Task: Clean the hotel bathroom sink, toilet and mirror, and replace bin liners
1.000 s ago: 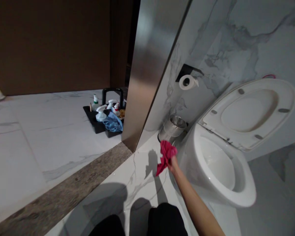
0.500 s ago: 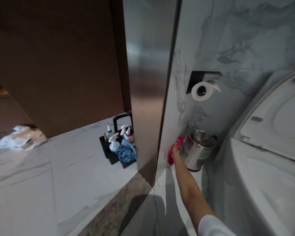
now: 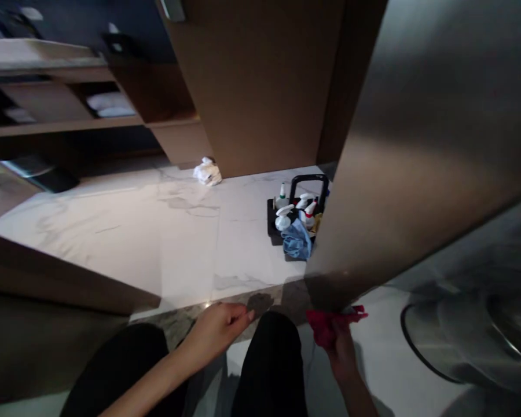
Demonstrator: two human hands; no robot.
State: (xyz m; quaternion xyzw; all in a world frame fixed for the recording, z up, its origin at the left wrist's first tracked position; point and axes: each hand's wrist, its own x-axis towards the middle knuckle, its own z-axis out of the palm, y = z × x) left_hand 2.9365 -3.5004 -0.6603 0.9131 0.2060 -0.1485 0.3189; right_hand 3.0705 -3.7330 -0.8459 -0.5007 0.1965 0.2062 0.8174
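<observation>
Since earlier, both my hands came back near my knees (image 3: 269, 359): the right hand (image 3: 341, 347) pinches a red cloth (image 3: 327, 324), the left hand (image 3: 215, 331) is loosely open, empty.

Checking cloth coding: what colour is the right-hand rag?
The rag is pinkish red, shown in the head view.

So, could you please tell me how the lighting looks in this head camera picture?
In the head view, the marble floor glares pale, the steel partition shows a smeared sheen, and the lower corners fall dark.
</observation>
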